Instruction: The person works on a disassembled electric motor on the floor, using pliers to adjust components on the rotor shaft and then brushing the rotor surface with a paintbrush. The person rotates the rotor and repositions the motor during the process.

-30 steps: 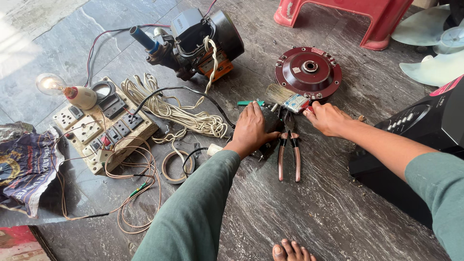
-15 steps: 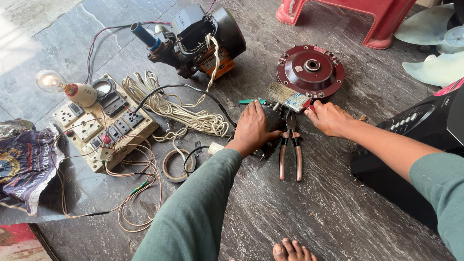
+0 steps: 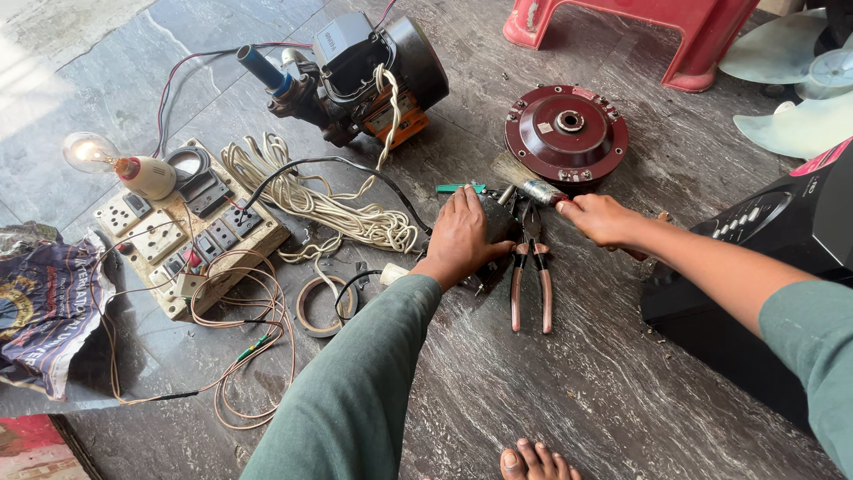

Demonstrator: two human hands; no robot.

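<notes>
the left hand (image 3: pixel 464 231) lies flat, fingers spread, on a dark part (image 3: pixel 498 222) on the stone floor (image 3: pixel 604 382). the right hand (image 3: pixel 600 218) is closed around a paintbrush (image 3: pixel 526 185), its bristles beside the maroon motor cover (image 3: pixel 566 133). pliers (image 3: pixel 530 267) lie between the hands. a coiled white cord (image 3: pixel 329 209), switchboard (image 3: pixel 191 231) and lit bulb (image 3: pixel 89 153) sit farther left.

Bare stone floor (image 3: pixel 604 391) open near the pliers (image 3: pixel 530 267) — cord coil (image 3: pixel 329 209), maroon motor housing (image 3: pixel 566 133) crowd beyond.

Left hand (image 3: pixel 462 233) presses dark part (image 3: pixel 496 218); right hand (image 3: pixel 600 218) grips brush (image 3: pixel 531 187) beside pliers (image 3: pixel 530 267).
</notes>
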